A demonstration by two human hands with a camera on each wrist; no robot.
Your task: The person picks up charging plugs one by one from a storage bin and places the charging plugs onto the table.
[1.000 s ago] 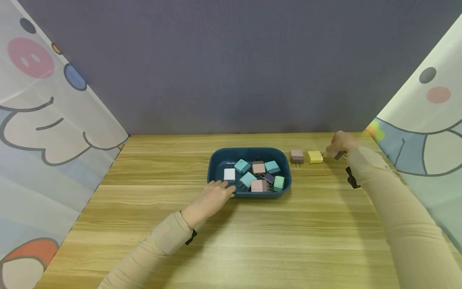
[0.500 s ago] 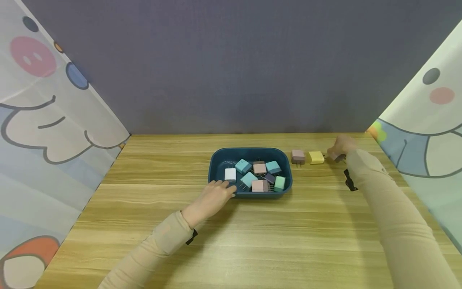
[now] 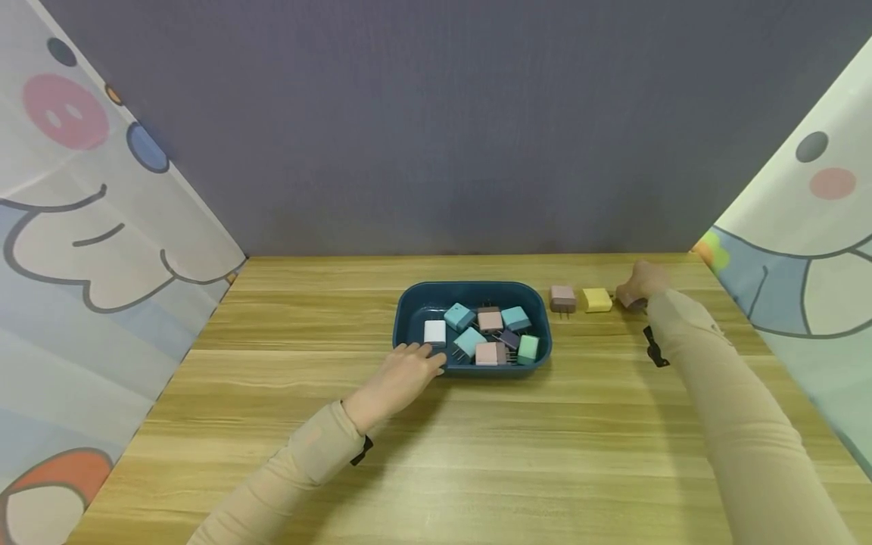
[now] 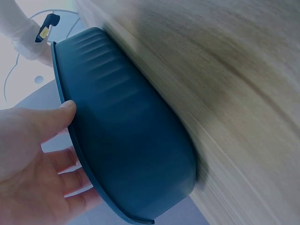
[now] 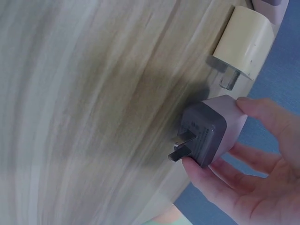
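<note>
My right hand [image 3: 644, 281] pinches a pink-and-mauve plug charger [image 5: 210, 131] between thumb and fingers, low over the table at the back right. Its metal prongs face away from the palm in the right wrist view. Just left of it lies a yellow charger [image 3: 597, 300], prongs pointing right. Another pink-and-mauve charger [image 3: 562, 297] rests farther left, prongs toward the front. My left hand [image 3: 398, 376] grips the front-left rim of a dark blue plastic bin [image 4: 126, 126], thumb outside and fingers over the edge. Several chargers lie inside, including a white one [image 3: 434, 332] and a green one [image 3: 527, 348].
The bin stands mid-table on the wood-grain table [image 3: 518, 454]. A grey panel [image 3: 436, 136] rises along the back edge. Cartoon-printed curtains [image 3: 783, 250] flank both sides, close to the right arm.
My right hand has shifted slightly left and down with the charger, closer to the yellow one and the table. The left hand keeps its grip on the bin's rim.
</note>
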